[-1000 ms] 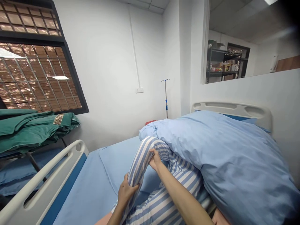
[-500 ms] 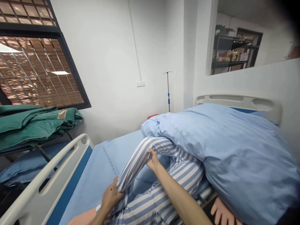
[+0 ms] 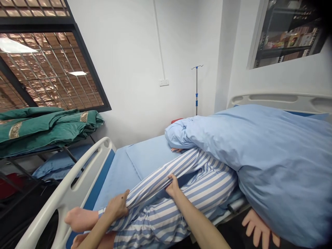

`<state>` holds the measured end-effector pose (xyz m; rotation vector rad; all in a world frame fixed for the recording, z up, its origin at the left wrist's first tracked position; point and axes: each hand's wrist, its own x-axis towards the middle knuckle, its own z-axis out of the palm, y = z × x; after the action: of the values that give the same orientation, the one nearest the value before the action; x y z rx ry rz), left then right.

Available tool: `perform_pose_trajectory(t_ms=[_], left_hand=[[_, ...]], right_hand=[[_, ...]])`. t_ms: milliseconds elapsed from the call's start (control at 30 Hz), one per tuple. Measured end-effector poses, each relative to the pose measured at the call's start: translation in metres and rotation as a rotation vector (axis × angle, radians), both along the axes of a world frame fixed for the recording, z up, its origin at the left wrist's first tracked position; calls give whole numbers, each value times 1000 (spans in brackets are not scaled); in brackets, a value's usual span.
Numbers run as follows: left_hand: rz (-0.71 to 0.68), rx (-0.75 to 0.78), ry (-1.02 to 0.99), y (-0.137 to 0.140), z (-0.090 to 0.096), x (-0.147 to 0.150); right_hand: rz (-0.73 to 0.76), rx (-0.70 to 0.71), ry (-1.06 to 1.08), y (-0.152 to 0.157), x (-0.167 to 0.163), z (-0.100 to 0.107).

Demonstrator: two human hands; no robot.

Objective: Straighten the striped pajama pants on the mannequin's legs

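Note:
A manikin in blue-and-white striped trousers (image 3: 207,186) lies on a hospital bed, its pink foot (image 3: 80,219) near the footboard. My left hand (image 3: 118,206) is closed on the far trouser leg (image 3: 153,178) toward the shin, fingers partly hidden. Under the thigh of that same leg, near the knee, my right hand (image 3: 172,186) grips the striped cloth, thumb on the near side. The leg lies almost straight along the mattress (image 3: 124,159). The near leg rests bent in front, beneath my right forearm. A blue quilt (image 3: 259,145) covers the upper body.
A white footboard (image 3: 64,193) closes off the left end of the bed. The manikin's pink hand (image 3: 259,228) hangs past the near side. Green folded cloth (image 3: 52,129) lies on another bed at left. An IV pole (image 3: 196,90) stands by the wall.
The far leg, raised and bent at the knee before, has come down and straightened with both my hands on it. The foot now shows at the footboard. My view has shifted left.

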<state>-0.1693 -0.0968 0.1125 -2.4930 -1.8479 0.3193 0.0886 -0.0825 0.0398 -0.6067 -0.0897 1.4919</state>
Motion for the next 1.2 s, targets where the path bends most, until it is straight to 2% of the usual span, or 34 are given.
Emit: perform_pose_trajectory(t_ms=[233, 467, 600, 733, 867, 1000, 1200], left_hand=[[-20, -22, 44, 0, 3, 2], [2, -45, 29, -4, 5, 4], [0, -42, 7, -5, 6, 3], [45, -54, -46, -3, 7, 2], [107, -19, -116, -3, 4, 14], [150, -20, -226, 0, -4, 48], [148, -8, -497, 8, -17, 103]], right_hand=[[70, -92, 66, 2, -6, -21], [83, -102, 80, 2, -5, -22], [83, -49, 86, -3, -4, -16], [86, 103, 83, -1, 5, 7], [59, 201, 37, 10, 23, 47], [22, 219, -22, 20, 44, 82], [-30, 297, -49, 26, 72, 108]])
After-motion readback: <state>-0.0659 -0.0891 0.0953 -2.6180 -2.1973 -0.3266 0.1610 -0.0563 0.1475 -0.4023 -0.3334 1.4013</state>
